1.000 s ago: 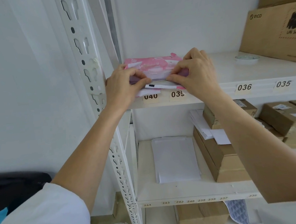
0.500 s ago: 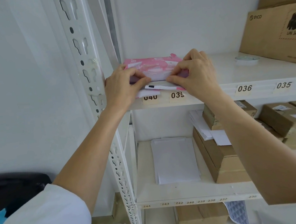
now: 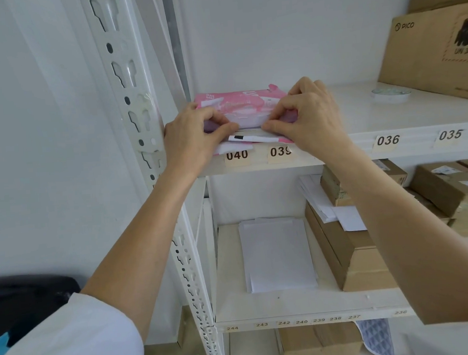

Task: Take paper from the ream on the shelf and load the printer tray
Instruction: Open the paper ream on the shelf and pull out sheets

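A paper ream in a torn pink wrapper lies at the left end of the upper white shelf, above labels 040 and 039. Its near end is open and white sheet edges show there. My left hand pinches the ream's near left corner, thumb and fingers closed on wrapper and paper. At the near right corner my right hand grips the same way. No printer is in view.
A white slotted upright stands just left of my left hand. Loose white sheets and brown cartons fill the shelf below. A PICO carton and a small round lid sit to the right on the upper shelf.
Both hands stay on the ream's near end with only slight finger shifts. The ream has not visibly moved.
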